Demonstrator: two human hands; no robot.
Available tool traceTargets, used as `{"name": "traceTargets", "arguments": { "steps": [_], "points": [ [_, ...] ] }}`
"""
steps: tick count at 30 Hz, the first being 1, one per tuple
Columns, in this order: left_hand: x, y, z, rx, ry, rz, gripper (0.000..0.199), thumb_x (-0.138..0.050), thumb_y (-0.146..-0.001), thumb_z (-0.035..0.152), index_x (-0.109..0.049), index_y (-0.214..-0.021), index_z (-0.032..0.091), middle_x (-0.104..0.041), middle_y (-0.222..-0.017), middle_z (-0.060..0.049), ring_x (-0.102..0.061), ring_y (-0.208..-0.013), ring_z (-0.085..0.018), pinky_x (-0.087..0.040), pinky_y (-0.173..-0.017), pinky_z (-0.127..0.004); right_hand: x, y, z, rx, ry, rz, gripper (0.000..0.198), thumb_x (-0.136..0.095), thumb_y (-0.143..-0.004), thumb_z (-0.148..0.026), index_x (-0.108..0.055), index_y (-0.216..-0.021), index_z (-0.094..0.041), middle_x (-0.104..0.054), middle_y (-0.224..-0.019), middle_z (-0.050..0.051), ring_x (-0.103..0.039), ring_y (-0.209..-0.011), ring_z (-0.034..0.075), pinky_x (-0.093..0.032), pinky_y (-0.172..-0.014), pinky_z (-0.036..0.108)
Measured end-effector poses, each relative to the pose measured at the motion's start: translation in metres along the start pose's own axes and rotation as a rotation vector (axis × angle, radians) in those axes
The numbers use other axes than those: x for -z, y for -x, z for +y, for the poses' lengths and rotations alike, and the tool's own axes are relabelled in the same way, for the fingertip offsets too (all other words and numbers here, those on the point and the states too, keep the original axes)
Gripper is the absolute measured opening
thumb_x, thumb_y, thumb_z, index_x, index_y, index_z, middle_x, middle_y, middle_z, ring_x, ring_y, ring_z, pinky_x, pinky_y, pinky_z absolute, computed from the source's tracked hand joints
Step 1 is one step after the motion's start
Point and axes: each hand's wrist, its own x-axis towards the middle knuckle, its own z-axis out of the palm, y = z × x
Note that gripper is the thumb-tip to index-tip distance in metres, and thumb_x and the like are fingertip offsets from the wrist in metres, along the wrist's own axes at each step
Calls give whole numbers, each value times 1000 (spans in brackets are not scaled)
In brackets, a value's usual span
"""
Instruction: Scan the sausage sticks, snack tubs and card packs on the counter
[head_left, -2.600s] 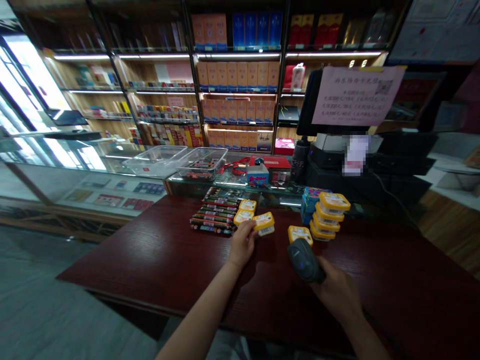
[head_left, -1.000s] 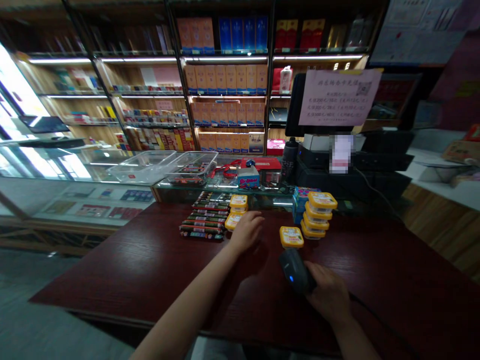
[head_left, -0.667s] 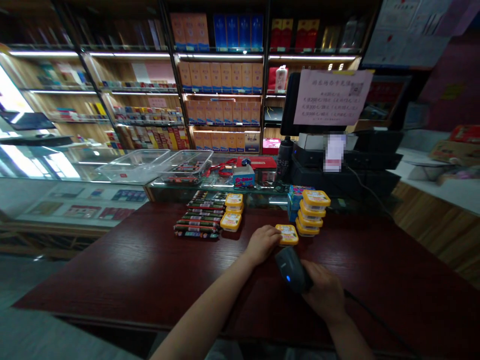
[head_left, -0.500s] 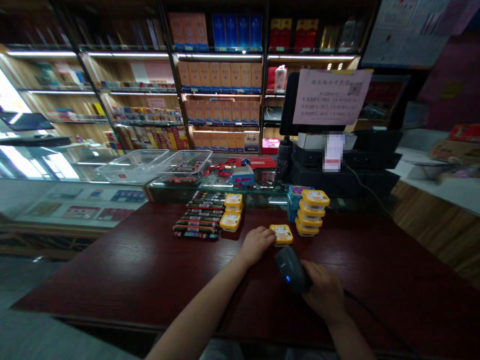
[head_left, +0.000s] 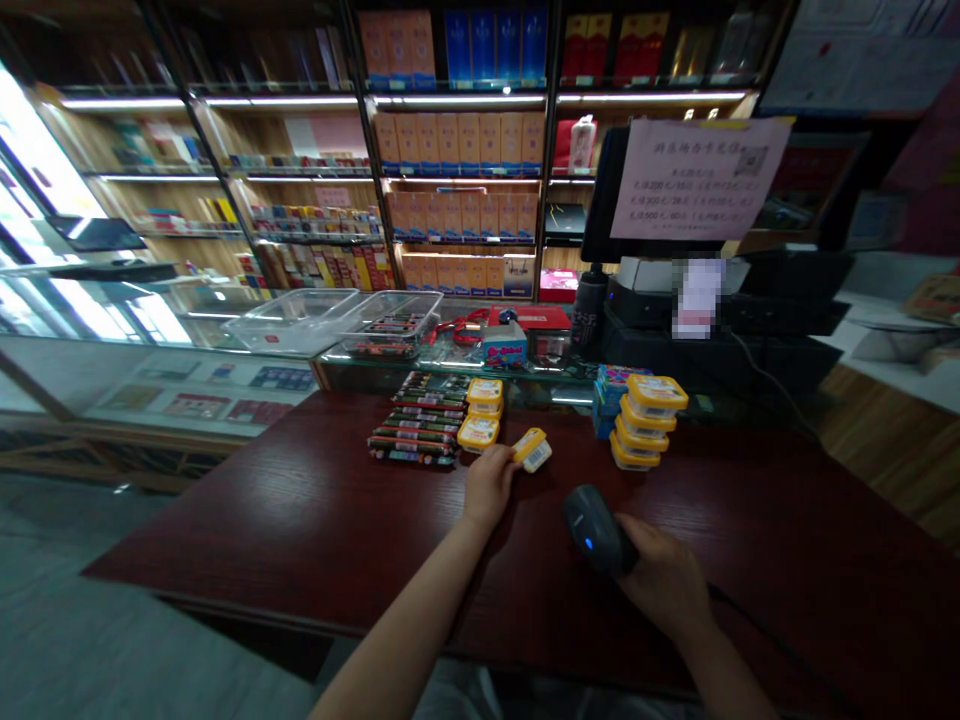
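My left hand [head_left: 489,487] is closed on a small tub with a yellow lid [head_left: 533,450], tilted so that a barcode on its clear side shows. In my right hand [head_left: 664,575] is a dark handheld barcode scanner [head_left: 598,530] with a blue light on, its head toward the tub but apart from it. Just beyond my left hand stand more yellow-lidded tubs [head_left: 478,432], beside rows of dark wrapped sticks [head_left: 415,437]. Farther right, several such tubs are piled in a stack [head_left: 643,428] against blue patterned boxes [head_left: 609,398].
Clear plastic bins [head_left: 392,325] and a small blue box [head_left: 505,347] sit on the glass counter behind the brown table [head_left: 300,530]. A black bottle [head_left: 589,308] stands by a monitor with a paper sign [head_left: 697,180]. The scanner's cable [head_left: 757,625] trails right across the table.
The tub beneath my left hand was lying flat; now it is gripped, tipped up and moved left toward the other tubs. The scanner stays in my right hand. The view has shifted slightly.
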Motion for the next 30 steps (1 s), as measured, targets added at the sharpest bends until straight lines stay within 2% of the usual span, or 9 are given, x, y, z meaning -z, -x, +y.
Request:
{"name": "traceTargets", "arguments": {
  "steps": [3,8,12,17,23,30],
  "points": [
    [-1,-1,-1,11,-25,8,7,-57,-83,16,-60,-88,19,-65,-90,-4,-62,-84,-17,-50,-75,-29,11,-4,-6,-86,-150,-52,37,-53,-71,-24,-60,-107,-23,-73,-93,5,-68,-81,23,-48,-70,31],
    [-1,-2,-2,29,-38,3,6,-59,-82,15,-60,-87,19,-64,-89,-4,-61,-83,-17,-49,-74,-28,34,-8,-19,-150,-415,-150,35,-56,-72,-27,-62,-105,-21,-72,-95,6,-67,-84,23,-49,-75,32],
    [-1,-3,0,33,-57,-14,7,-59,-82,15,-60,-88,19,-64,-90,-4,-61,-84,-16,-48,-76,-28,40,-8,-24,-169,-432,-181,36,-57,-73,-26,-61,-109,-21,-72,-97,7,-67,-87,24,-49,-77,33],
    [-1,-3,3,85,-112,-29,6,-61,-80,14,-59,-84,18,-64,-86,-3,-60,-82,-16,-47,-76,-28,37,-7,-24,-174,-423,-155,31,-57,-71,-26,-63,-102,-22,-73,-91,5,-67,-82,23,-49,-75,32],
    [0,-2,3,45,-49,-15,9,-59,-81,13,-59,-88,19,-64,-91,-4,-60,-85,-16,-48,-78,-28,38,-7,-24,-144,-317,-169,32,-56,-72,-24,-61,-104,-23,-72,-95,5,-67,-84,22,-47,-72,29],
    [4,-1,6,-6,-17,-13,11,-56,-83,13,-60,-90,19,-65,-92,-4,-62,-86,-17,-50,-77,-29,22,-11,-5,-169,100,-108,25,-57,-75,-25,-61,-99,-23,-72,-85,4,-67,-72,21,-40,-57,27]
  ]
}}
